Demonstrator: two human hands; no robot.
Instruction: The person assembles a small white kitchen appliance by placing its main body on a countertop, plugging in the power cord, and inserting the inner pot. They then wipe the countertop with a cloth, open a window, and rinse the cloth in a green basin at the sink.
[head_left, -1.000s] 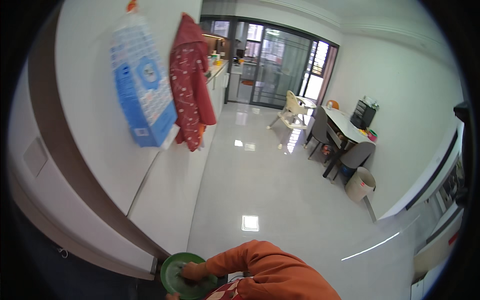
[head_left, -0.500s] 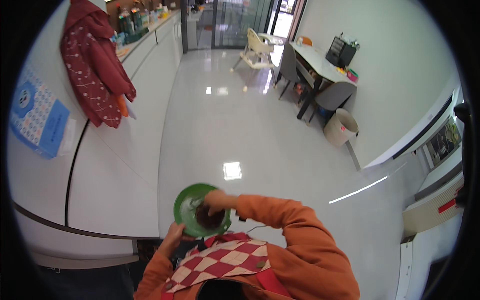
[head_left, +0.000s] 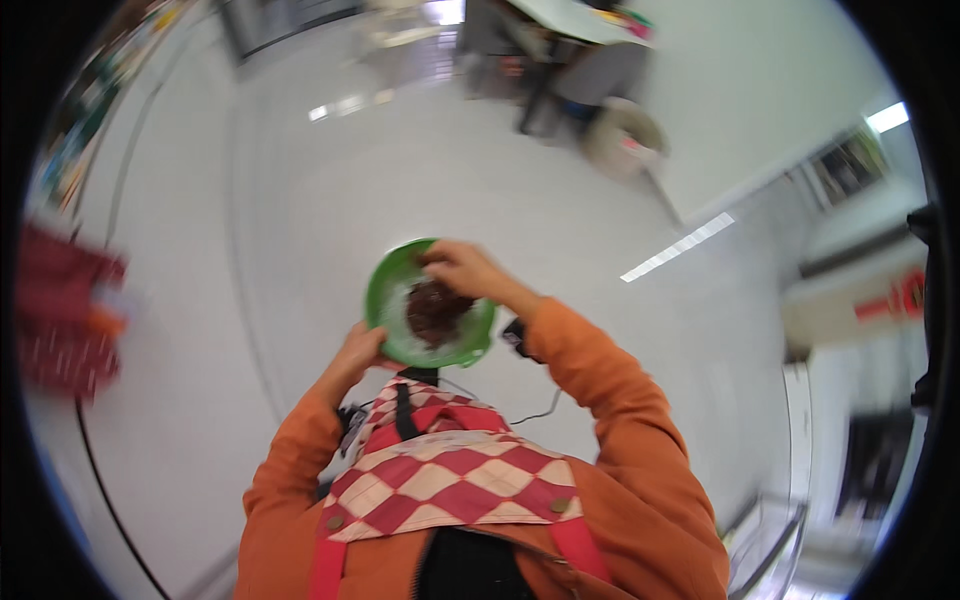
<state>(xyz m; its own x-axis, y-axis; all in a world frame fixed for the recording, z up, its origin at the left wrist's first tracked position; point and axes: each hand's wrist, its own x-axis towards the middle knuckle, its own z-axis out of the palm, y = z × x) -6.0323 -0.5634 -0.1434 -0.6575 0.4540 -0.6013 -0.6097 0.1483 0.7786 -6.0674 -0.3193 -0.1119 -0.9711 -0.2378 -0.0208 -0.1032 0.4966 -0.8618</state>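
Observation:
A round green bowl (head_left: 377, 288) is held out in front of my body. My left hand (head_left: 358, 352) grips its near left rim, thumb over the edge and fingers underneath. In the bowl lies a dark brown, clumpy mass (head_left: 436, 318), with something whitish and wet-looking around it. My right hand (head_left: 464, 270) reaches over the bowl's far right side from the right. Its fingers are curled together just above the brown mass, near the far rim; what is between them is too blurred to make out.
Beyond the shiny floor (head_left: 300, 190) stand a table (head_left: 560, 18), a grey chair (head_left: 608, 72) and a beige bin (head_left: 622, 138). At the left, a dark red garment (head_left: 62, 310) hangs by the white cabinets. A glass-sided frame (head_left: 765, 545) is at the lower right.
My view has swung, and the bowl now sits higher in it, farther from the cabinets. My right hand has lifted from the brown mass toward the far rim. My left hand still holds the bowl.

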